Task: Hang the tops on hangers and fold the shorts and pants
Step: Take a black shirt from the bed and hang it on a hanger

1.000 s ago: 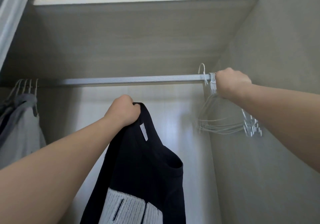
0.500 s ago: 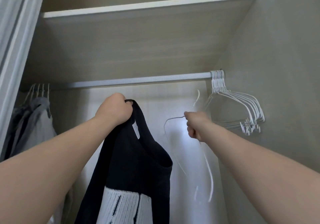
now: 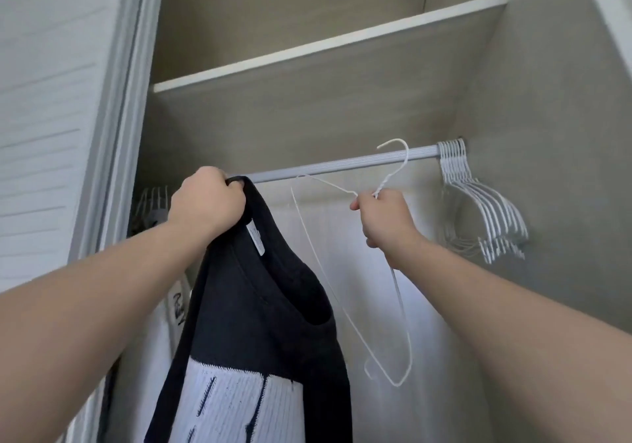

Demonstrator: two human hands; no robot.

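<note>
Head view: left hand (image 3: 208,203) grips hanging dark top (image 3: 266,309); right hand (image 3: 384,218) seemingly pinches hanger (image 3: 393,175).

Both arms raised forward, left hand (image 3: 208,203) fisted in a closed grip, right hand (image 3: 384,218) clenched, knuckles upward

A dark navy top (image 3: 270,309) of soft matt knit cloth, with a ribbed white panel (image 3: 239,405) low on its front, the ribs fine and marked by dark stitched dashes. A small smooth white label (image 3: 256,240) sits inside its neck. A thin hanger (image 3: 345,292) of white coated wire, smooth with a slight sheen. A bunch of spare hangers (image 3: 485,216) has the same white coating. The closet rail (image 3: 342,166) looks like pale metal, ridged lengthwise, softly glossy. The shelf (image 3: 307,100) and closet wall (image 3: 554,134) show matt beige wood-grain laminate. The door (image 3: 44,117) at the left is white, slatted and smooth.
</note>
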